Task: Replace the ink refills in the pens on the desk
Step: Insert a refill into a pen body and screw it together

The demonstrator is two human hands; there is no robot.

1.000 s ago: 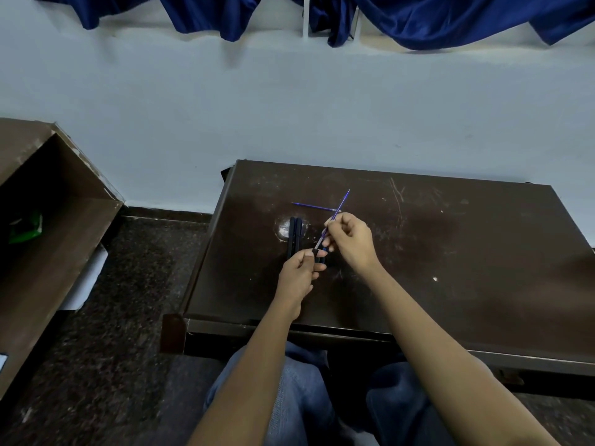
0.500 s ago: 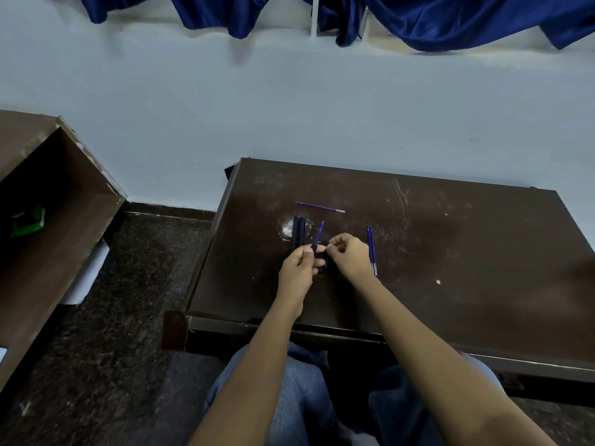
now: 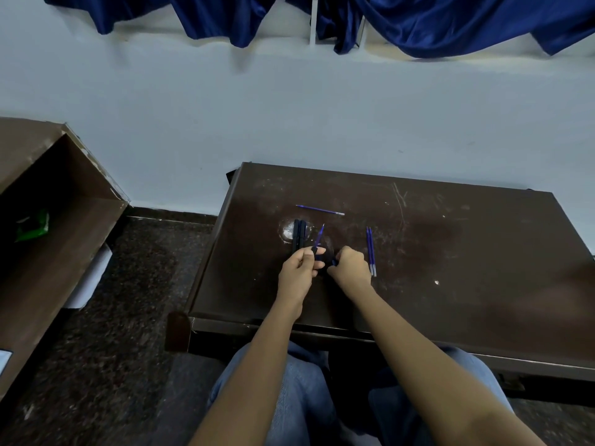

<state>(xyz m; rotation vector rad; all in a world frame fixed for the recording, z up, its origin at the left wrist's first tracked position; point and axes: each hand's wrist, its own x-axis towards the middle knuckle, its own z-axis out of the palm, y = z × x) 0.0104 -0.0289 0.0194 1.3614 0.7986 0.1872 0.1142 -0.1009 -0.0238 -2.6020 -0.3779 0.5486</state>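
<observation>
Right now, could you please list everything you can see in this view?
Desk: one, dark brown, centre.
Loose refills: three, blue; one far, two nearer, to the right.
Pens: dark, side by side on desk, count unclear.
Held pen: one, blue refill sticking out.
Curtain: blue, top.
Shelf: brown, left.
Packet: green, inside shelf.
Jeans: blue, below.
Left hand: pinches held pen.
Right hand: fingers curled, grip unclear.

Likely a plain classroom or study room: a scratched dark wooden surface [image 3: 467,268] against a pale blue wall [image 3: 289,117], blue curtains [image 3: 450,27] above, speckled stone floor [image 3: 122,317], another wooden desk [image 3: 80,226] left.
</observation>
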